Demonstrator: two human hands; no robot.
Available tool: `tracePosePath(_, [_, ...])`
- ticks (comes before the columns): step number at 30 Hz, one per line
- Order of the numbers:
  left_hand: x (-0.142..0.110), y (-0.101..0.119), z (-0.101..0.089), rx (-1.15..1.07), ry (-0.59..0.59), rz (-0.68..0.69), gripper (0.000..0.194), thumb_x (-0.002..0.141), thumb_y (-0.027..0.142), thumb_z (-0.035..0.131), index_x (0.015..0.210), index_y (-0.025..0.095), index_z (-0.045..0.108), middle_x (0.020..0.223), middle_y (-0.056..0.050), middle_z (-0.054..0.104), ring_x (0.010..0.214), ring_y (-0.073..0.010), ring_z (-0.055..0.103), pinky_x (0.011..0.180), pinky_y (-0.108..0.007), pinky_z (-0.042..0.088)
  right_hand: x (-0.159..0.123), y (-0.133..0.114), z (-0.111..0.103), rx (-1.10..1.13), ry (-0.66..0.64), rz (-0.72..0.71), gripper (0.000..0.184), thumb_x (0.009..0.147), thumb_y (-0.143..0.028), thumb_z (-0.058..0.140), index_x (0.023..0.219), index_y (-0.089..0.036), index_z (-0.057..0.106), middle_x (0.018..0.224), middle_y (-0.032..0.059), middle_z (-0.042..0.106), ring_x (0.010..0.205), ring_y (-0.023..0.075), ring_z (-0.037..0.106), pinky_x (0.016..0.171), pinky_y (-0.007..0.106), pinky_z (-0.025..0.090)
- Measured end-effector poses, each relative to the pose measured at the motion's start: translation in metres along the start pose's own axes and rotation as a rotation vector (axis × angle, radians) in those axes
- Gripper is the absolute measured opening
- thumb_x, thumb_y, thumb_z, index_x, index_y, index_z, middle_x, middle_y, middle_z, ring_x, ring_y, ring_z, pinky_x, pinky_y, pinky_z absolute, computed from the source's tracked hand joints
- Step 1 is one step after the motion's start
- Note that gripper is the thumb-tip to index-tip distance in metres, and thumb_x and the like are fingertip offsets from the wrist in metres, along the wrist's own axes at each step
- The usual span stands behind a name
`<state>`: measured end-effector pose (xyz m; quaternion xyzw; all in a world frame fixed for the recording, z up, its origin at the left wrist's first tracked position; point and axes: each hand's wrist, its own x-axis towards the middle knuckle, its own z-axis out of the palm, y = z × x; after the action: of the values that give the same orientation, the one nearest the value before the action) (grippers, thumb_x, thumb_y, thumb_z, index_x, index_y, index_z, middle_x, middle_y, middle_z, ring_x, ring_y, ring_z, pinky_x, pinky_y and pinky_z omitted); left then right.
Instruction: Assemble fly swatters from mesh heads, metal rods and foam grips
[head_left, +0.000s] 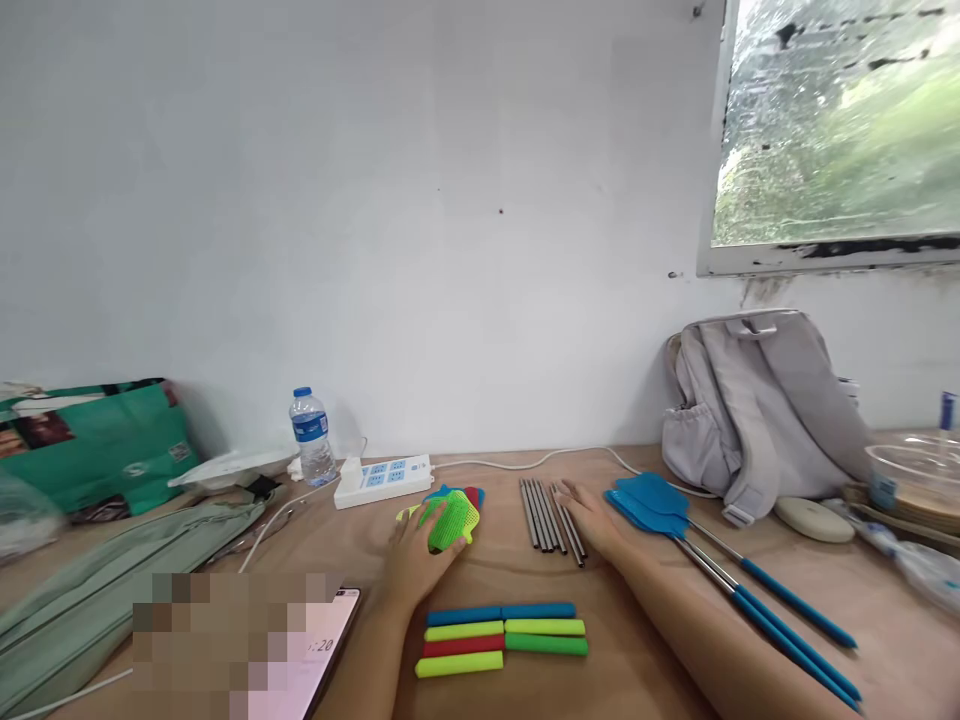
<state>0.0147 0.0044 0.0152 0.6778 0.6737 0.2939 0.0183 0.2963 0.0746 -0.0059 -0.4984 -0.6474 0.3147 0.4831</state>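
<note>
Mesh heads (452,520), green, yellow-green, blue and red, lie in an overlapping pile near the middle of the surface (480,575). The left hand (420,556) lies over the pile's left side, fingers curved and moderately spread on the mesh; whether it grips any piece cannot be told. To the right, slim metal rods (541,520) lie side by side, the rightmost ones slanting. The right hand (591,512) is opened fairly wide along their right edge, its fingertips at the rods' far ends.

Nearer the viewer, between the forearms, seven grips (538,611) form rows: two blue end to end; yellow beside yellow-green; red beside green; and a single yellow. Right of the right hand lie swatters (651,505) with stacked blue heads, metal shafts and blue handles, pointing toward the lower right.

Behind the pile, a white power strip (384,482) lies near the wall (450,250), with a water bottle (312,440) upright to its left. Farther left are a grey-green bag (127,570) and a green sack (112,450); a phone (319,650), partly pixelated, lies left of the left forearm. At right, a grey backpack (765,410) leans against the wall below a window (847,130), with a plastic cup (909,482) beyond it.
</note>
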Motion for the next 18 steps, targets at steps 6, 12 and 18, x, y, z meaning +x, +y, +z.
tracePosePath(6, [0.004, 0.001, 0.001, 0.115, -0.087, 0.042, 0.059, 0.07, 0.051, 0.057, 0.124, 0.027, 0.051, 0.134, -0.009, 0.046, 0.122, -0.0334, 0.04, 0.1, -0.048, 0.028, -0.051, -0.009, -0.02, -0.087, -0.172, -0.174, 0.046, 0.061, -0.02, 0.062, 0.107, -0.019, 0.062, 0.128, 0.0109, 0.05, 0.122, 0.0274, 0.041, 0.105, 0.041, 0.026])
tracePosePath(12, [0.002, -0.001, -0.001, 0.144, -0.074, 0.047, 0.053, 0.077, 0.049, 0.051, 0.123, 0.023, 0.052, 0.127, -0.011, 0.05, 0.115, -0.0292, 0.047, 0.096, -0.041, 0.035, -0.069, -0.018, -0.025, -0.427, -0.3, -0.306, 0.042, 0.071, -0.015, 0.05, 0.113, -0.019, 0.057, 0.131, 0.0125, 0.044, 0.123, 0.0248, 0.04, 0.104, 0.04, 0.029])
tracePosePath(18, [0.001, -0.008, 0.002, 0.131, -0.075, 0.057, 0.044, 0.078, 0.031, 0.051, 0.121, 0.025, 0.052, 0.127, -0.008, 0.051, 0.116, -0.0242, 0.047, 0.098, -0.037, 0.034, -0.059, -0.015, -0.017, -0.44, -0.19, -0.324, 0.026, 0.08, -0.024, 0.048, 0.104, -0.02, 0.057, 0.119, 0.0114, 0.052, 0.113, 0.0242, 0.048, 0.099, 0.041, 0.036])
